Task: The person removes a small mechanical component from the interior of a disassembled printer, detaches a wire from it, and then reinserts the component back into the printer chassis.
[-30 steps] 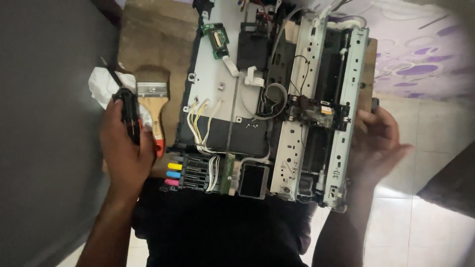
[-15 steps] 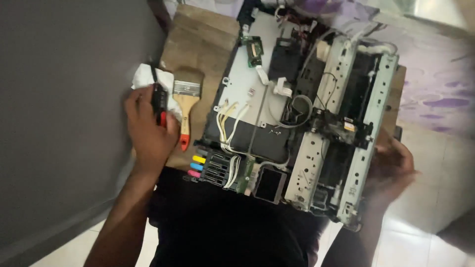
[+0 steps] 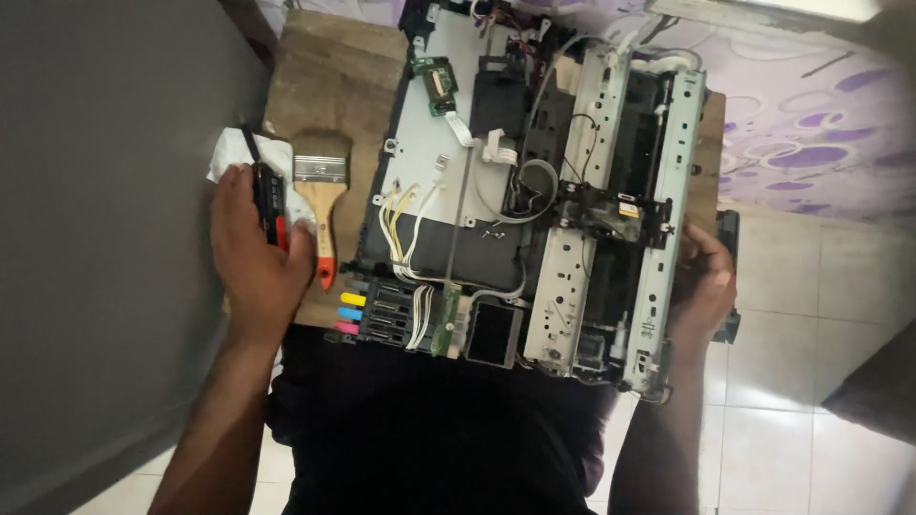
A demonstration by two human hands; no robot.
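Left grip (image 3: 256,250) on screwdriver (image 3: 269,203), right grip (image 3: 704,283) seemingly steadying printer chassis (image 3: 534,191)

Screwdriver (image 3: 269,202) in left hand (image 3: 256,250)

I am viewing a home repair spot: tiled floor (image 3: 801,381), floral purple bedsheet (image 3: 811,143), small wooden table (image 3: 324,86) bearing an opened printer (image 3: 534,191).
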